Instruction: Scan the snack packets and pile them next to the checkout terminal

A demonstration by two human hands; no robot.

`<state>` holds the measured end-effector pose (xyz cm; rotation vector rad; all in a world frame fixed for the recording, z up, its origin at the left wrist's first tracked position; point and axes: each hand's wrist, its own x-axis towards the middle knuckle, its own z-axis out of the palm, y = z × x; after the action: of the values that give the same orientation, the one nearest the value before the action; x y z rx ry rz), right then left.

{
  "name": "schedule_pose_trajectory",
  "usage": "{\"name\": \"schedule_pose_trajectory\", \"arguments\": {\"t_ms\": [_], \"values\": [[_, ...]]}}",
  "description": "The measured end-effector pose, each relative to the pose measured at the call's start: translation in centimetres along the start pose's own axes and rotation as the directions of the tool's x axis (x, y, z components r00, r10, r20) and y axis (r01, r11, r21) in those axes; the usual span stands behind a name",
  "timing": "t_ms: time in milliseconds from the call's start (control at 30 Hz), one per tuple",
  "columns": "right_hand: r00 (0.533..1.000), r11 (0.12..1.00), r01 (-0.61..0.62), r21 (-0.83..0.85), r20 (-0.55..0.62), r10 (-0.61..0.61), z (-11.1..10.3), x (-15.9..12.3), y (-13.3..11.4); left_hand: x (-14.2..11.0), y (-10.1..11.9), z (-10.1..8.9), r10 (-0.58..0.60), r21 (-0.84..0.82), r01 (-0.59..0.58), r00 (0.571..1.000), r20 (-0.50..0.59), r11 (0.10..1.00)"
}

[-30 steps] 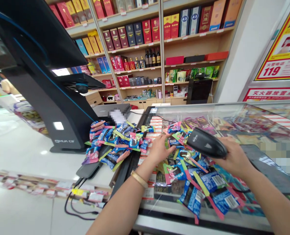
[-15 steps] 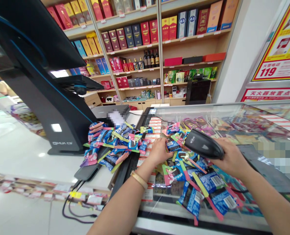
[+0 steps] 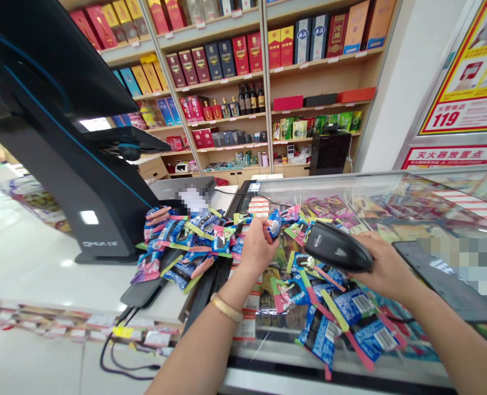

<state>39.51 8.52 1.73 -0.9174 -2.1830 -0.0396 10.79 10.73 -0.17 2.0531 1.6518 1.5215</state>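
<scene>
My left hand [image 3: 260,246], with a bangle on the wrist, is closed on a small blue snack packet [image 3: 274,224], lifted above the counter and partly hidden by the fingers. In my right hand [image 3: 385,262] is a black barcode scanner [image 3: 337,247], its head pointing left toward the held packet. Below the scanner, several blue packets [image 3: 352,304] with pink and green ends lie loosely on the glass counter [image 3: 276,343], some with barcodes facing up. To the left of my left hand, another heap of similar packets [image 3: 189,236] spreads over the white counter.
A black checkout terminal [image 3: 103,192] stands at the left, with a dark flat device [image 3: 144,292] and cables in front of it. A dark mat [image 3: 432,285] lies at the right. Shelves [image 3: 227,77] of boxes and bottles line the back wall.
My left hand has picked a blue packet from the pile under the scanner and moved it up and slightly left. The scanner has shifted slightly left and down.
</scene>
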Motion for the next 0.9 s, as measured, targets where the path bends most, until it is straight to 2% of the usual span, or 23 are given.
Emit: {"name": "schedule_pose_trajectory", "arguments": {"t_ms": [233, 367, 533, 600, 700, 767, 900], "values": [[1.0, 0.999, 0.011, 0.033, 0.017, -0.011, -0.2, 0.2, -0.2, -0.2, 0.1, 0.0, 0.033, -0.031, -0.032, 0.999, 0.039, 0.999], [1.0, 0.999, 0.017, 0.03, 0.009, -0.017, -0.3, 0.2, -0.4, -0.1, 0.2, 0.0, 0.062, -0.003, -0.062, 0.998, -0.009, 0.998], [0.999, 0.999, 0.036, 0.017, 0.005, -0.036, -0.2, -0.2, 0.4, -0.3, 0.4, 0.0, 0.028, 0.002, -0.028, 0.999, 0.036, 1.0], [0.999, 0.999, 0.049, 0.005, 0.0, -0.049, -0.1, -0.4, 0.9, -0.3, 0.5, -0.2, 0.047, 0.03, -0.048, 0.999, 0.02, 0.998], [0.996, 0.998, 0.056, -0.026, -0.061, -0.057, 0.1, -0.7, 1.4, 0.2, 0.6, -1.0, 0.103, 0.134, -0.09, 0.99, -0.093, 0.987], [0.993, 0.997, 0.074, -0.022, -0.088, -0.076, 0.3, -0.9, 1.6, 0.8, 0.7, -2.2, 0.117, 0.24, -0.068, 0.974, -0.196, 0.968], [0.987, 0.996, 0.092, -0.015, -0.129, -0.094, 0.6, -1.3, 2.2, 2.4, 0.3, -5.5, -0.001, 0.418, 0.161, 0.934, -0.358, 0.894]]}}
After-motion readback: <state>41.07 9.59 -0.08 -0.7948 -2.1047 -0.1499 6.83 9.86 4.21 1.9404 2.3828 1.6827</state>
